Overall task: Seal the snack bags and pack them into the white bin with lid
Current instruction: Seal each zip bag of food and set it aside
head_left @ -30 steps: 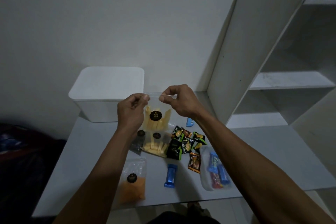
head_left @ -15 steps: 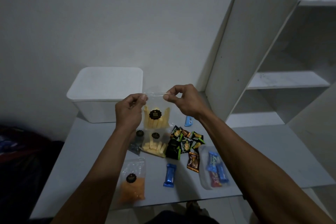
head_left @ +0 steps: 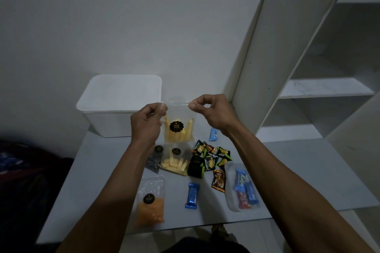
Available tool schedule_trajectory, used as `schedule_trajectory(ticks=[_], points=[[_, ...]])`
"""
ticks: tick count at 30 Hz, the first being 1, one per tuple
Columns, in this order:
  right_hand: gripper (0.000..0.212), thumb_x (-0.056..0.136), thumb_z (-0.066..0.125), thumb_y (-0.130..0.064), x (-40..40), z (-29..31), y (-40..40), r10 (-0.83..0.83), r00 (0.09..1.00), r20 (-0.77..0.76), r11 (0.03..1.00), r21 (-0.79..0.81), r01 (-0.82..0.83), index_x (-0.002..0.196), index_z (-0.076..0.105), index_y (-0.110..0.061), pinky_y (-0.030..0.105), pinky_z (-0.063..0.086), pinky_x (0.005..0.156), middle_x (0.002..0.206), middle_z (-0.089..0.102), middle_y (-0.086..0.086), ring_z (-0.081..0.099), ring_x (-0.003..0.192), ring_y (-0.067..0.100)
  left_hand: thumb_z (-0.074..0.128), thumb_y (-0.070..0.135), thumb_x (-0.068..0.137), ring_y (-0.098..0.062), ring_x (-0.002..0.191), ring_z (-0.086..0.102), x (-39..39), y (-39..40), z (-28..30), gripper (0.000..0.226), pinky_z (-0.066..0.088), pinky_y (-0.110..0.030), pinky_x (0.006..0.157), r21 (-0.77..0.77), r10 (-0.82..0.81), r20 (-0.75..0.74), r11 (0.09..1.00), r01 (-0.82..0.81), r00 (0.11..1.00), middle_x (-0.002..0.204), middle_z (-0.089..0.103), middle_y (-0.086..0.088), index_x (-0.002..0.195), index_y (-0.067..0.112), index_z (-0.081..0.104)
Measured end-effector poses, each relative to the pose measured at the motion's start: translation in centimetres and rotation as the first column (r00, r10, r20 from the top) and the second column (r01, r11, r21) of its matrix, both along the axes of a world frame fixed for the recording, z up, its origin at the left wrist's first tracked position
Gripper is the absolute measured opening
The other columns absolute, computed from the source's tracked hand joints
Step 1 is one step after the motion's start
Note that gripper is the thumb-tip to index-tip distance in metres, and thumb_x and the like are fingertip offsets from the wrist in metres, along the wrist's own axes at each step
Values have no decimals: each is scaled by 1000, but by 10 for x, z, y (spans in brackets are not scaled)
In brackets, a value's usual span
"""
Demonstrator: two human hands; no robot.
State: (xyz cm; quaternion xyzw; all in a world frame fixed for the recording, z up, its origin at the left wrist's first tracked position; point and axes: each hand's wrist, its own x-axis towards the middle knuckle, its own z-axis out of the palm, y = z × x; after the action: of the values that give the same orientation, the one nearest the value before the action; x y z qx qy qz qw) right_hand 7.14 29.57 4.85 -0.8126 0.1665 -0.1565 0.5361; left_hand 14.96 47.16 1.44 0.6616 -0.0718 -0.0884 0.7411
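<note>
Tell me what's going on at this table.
A person holds up a clear snack bag of yellow sticks, the left hand and right hand pinching its top corners, apparently to seal it. The white bin behind has its lid on. More bags and wrapped snacks lie on the table, unpacked.

The way to the white bin [head_left: 115,121] is barred by its closed lid [head_left: 121,91] — bare table [head_left: 98,170] is left before it, while loose snacks [head_left: 209,160] crowd the centre.
</note>
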Motion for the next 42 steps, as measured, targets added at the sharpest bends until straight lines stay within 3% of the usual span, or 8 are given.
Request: schedule_trajectory(ticks=[6, 12, 21, 25, 29, 36, 40, 42], points=[[12, 88, 71, -30, 3, -4, 6, 79, 997, -20, 995, -55, -80, 89, 72, -18, 23, 47, 77, 94, 72, -5, 64, 93, 7, 76, 17, 83, -8, 77, 65, 3, -1, 2, 3, 51, -27, 72, 81, -147, 60, 986, 142, 987, 83, 74, 1, 84, 19, 74], [9, 86, 74, -27, 5, -14, 17, 53, 998, 31, 999, -8, -53, 85, 74, -18, 28, 51, 80, 86, 73, -5, 67, 85, 8, 76, 13, 83, -2, 72, 64, -2, -7, 3, 6, 49, -21, 70, 130, -110, 104, 987, 97, 988, 80, 72, 3, 82, 19, 74], [18, 86, 73, -28, -6, -2, 0, 94, 996, -2, 992, 81, -93, 93, 76, -11, 14, 47, 66, 89, 76, -1, 66, 75, -7, 70, 19, 89, -9, 81, 65, 1, 5, 8, 8, 52, -34, 82, 34, -106, 12, 994, 105, 994, 86, 74, 2, 81, 21, 71], [30, 92, 62, -41, -1, 7, 3, 176, 981, -79, 980, 111, -167, 94, 76, -14, 19, 47, 69, 94, 76, -6, 70, 86, -2, 68, 20, 90, -3, 82, 67, 1, 3, 10, 8, 49, -23, 77, 113, -162, 83, 982, 152, 983, 87, 75, 4, 83, 21, 72], [24, 91, 66, -34, 5, 11, 7, 189, 973, -135, 982, -6, -191, 93, 76, -12, 17, 46, 63, 86, 75, -1, 66, 72, -1, 68, 20, 91, 4, 79, 66, 0, 2, 9, 6, 47, -11, 69, 183, -191, 154, 970, 162, 969, 87, 74, 4, 89, 19, 74], [21, 89, 71, -30, 16, -11, 17, 125, 987, -100, 986, -102, -135, 78, 71, -12, 37, 56, 71, 73, 69, 5, 59, 66, 8, 80, 42, 77, -8, 74, 66, -11, -7, 7, 26, 52, -23, 70, 200, 150, 79, 966, -163, 986, 78, 73, 4, 78, 17, 71], [18, 92, 67, -27, 18, -22, 26, 117, 988, -98, 983, -134, -129, 84, 72, -11, 36, 55, 72, 78, 71, 6, 59, 68, 9, 76, 39, 82, 1, 59, 65, -20, -12, 10, 26, 48, -19, 60, 258, 117, -20, 960, -108, 993, 60, 70, 7, 68, 18, 71], [16, 94, 66, -23, 20, -24, 29, 118, 988, -97, 986, -108, -128, 88, 73, -11, 34, 55, 75, 80, 72, 2, 62, 73, 12, 75, 29, 84, -5, 71, 70, -18, -13, 8, 19, 51, -21, 66, 235, 137, -58, 965, -120, 989, 65, 72, 6, 68, 19, 71]])
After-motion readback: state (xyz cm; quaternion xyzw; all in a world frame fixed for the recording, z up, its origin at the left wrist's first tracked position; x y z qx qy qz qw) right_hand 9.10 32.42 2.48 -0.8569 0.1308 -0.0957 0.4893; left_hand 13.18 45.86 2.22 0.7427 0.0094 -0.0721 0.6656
